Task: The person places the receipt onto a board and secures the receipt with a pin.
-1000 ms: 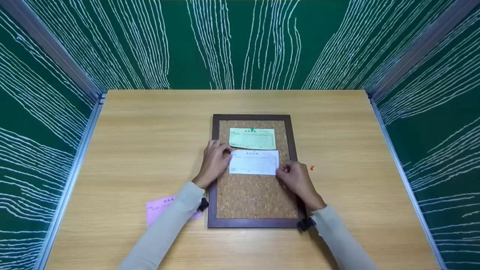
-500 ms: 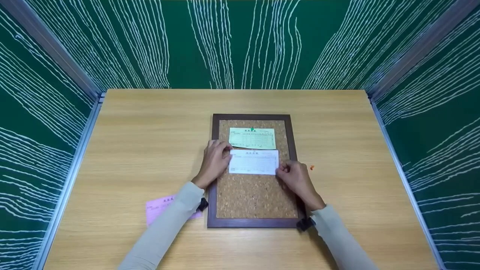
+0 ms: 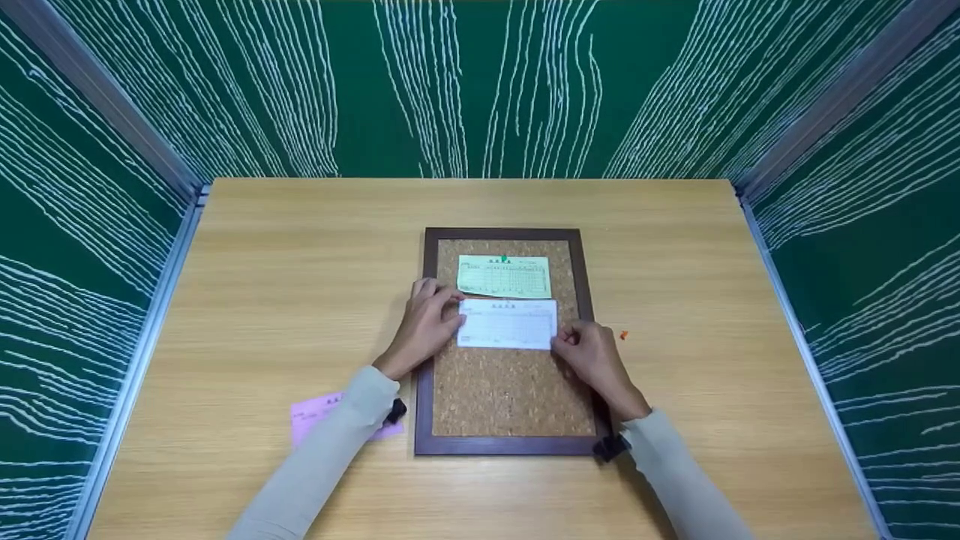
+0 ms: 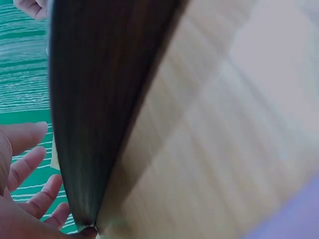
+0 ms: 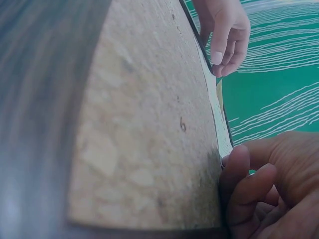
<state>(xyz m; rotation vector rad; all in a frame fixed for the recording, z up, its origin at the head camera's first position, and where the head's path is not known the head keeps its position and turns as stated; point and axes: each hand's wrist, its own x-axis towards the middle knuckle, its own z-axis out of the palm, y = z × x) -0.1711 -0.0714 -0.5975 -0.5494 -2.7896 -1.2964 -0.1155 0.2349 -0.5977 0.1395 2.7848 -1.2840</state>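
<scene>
A white printed form (image 3: 507,324) lies across the framed corkboard (image 3: 512,394), just below a green printed form (image 3: 504,277) held by a green push pin (image 3: 504,258). My left hand (image 3: 427,319) rests at the white form's left edge, its thumb by the edge. In the left wrist view the left hand's fingers (image 4: 44,196) are spread and the thumb stands apart from them. At the lower right corner, my right hand (image 3: 594,358) pinches the white form between thumb and curled fingers, which hide that corner. The right wrist view shows the right hand (image 5: 269,189) beside the cork.
A small orange push pin (image 3: 624,335) lies on the wooden table (image 3: 300,247) right of the board. Left of the board is a pink form (image 3: 319,415), partly under the left sleeve (image 3: 322,450). Green walls with white lines (image 3: 390,90) surround the table.
My left thumb has shifted slightly down along the white form's edge, and the left forearm has moved a little left. The right hand and the forms have stayed nearly still.
</scene>
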